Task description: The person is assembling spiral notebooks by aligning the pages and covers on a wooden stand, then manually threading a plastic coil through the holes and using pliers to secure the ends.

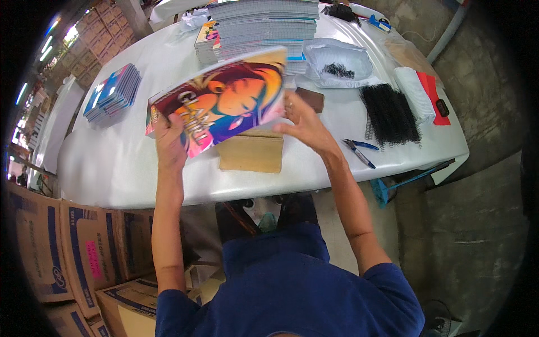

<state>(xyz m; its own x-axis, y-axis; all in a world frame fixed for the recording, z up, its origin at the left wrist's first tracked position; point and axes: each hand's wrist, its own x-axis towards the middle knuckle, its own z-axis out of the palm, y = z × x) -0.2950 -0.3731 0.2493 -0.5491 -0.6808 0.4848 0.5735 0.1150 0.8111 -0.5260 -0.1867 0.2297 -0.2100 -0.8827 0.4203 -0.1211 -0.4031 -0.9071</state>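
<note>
Black coils lie near pliers; left grip holds colourful cover, right grip unclear.

Illustrated cover, one, centre. Hands, two. Blue-handled pliers, one pair, near right. Black coil heap, one large, right; individual coils uncountable. Blue-covered notebook stack, one, left. Cardboard cartons, near left, at least five.

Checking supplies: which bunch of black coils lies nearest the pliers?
The large bunch at the table's right, just beyond the blue-handled pliers and right of the right hand; a smaller bunch sits farther back, on white wrapping.
</note>
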